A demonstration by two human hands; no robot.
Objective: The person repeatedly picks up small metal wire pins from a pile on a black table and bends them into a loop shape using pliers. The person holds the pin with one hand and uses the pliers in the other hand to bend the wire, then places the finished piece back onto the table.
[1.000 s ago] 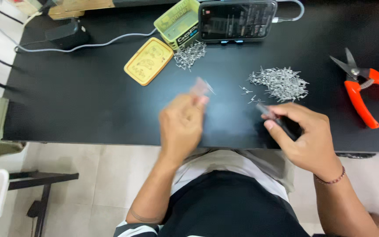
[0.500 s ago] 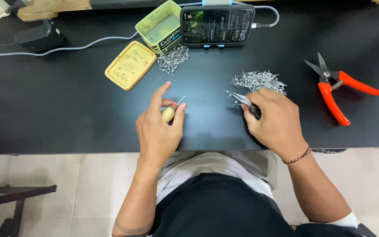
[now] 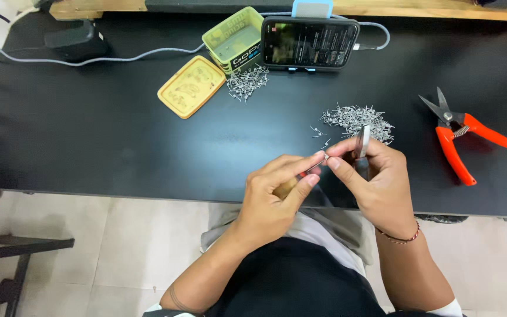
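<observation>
A black table runs across in front of me, its near edge just over my lap, with pale tiled floor below. My two hands meet over that near edge, fingertips almost touching. My left hand is closed on a small tool with a yellowish handle, only a sliver of which shows under my fingers, and its thumb and forefinger pinch a tiny silver metal piece at the tip. My right hand grips a slim silver pair of tweezers that stands up between the fingers, while its forefinger and thumb close toward the same small piece. The piece is thin, shiny and too small to make out in shape.

Just beyond my right hand lies one heap of like metal bits, a few strays beside it. A second, smaller heap sits farther back, by a green tin and its one yellow lid. One phone stands propped at the far edge, one pair of orange-handled snips lies well to my right, and one black adapter with a grey cable sits far left. The broad stretch of table to my left is bare, as is the strip between my hands and the snips
</observation>
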